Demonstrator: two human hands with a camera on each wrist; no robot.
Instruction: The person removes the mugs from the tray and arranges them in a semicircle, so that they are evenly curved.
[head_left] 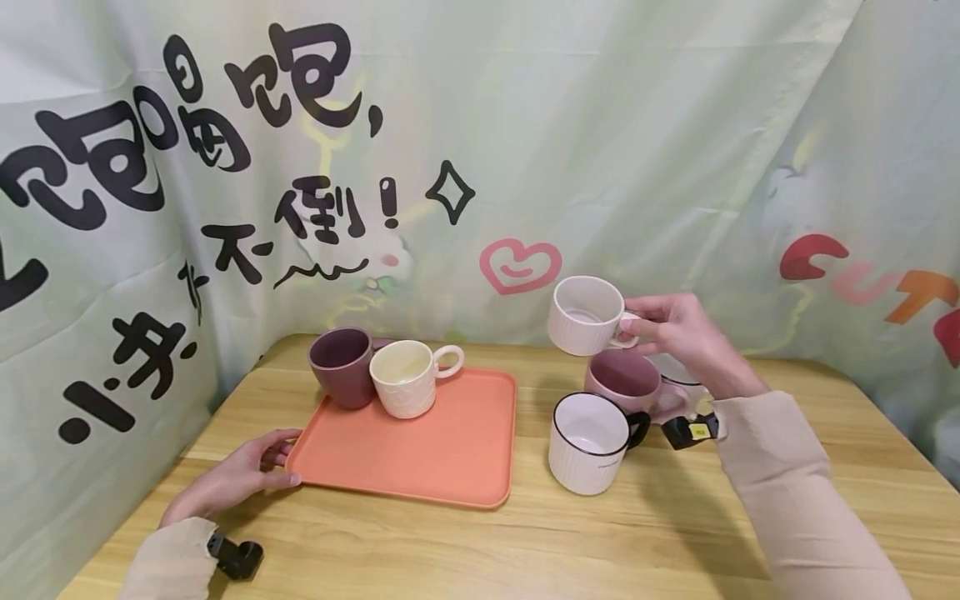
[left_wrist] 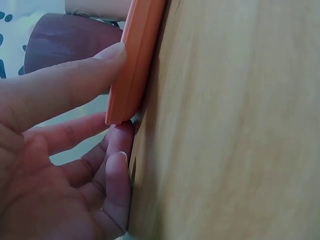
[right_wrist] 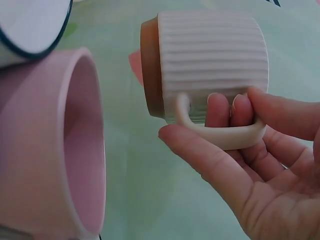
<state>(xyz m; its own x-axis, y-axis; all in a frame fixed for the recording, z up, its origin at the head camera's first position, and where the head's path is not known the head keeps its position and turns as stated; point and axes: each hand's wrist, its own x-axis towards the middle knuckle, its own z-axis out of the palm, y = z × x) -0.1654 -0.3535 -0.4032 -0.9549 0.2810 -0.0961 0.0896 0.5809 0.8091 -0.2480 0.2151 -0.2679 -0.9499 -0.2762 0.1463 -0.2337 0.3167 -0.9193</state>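
Note:
My right hand (head_left: 681, 335) holds a white ribbed mug (head_left: 573, 327) by its handle, up in the air above the other mugs. Fingers pass through the handle in the right wrist view, where the mug's tan base (right_wrist: 152, 70) shows. At the tray's left front corner, my left hand (head_left: 236, 477) grips the orange tray (head_left: 420, 467), thumb on the front edge and fingers at the side. On the tray's back left part stand a dark purple mug (head_left: 342, 373) and a cream mug (head_left: 405, 383), side by side.
Right of the tray stand a white mug with black rim and handle (head_left: 587, 458), a pink mug (head_left: 622, 379) behind it, and another white mug (head_left: 678, 371), partly hidden by my right hand. A printed curtain (head_left: 450, 100) hangs behind the wooden table (head_left: 450, 554).

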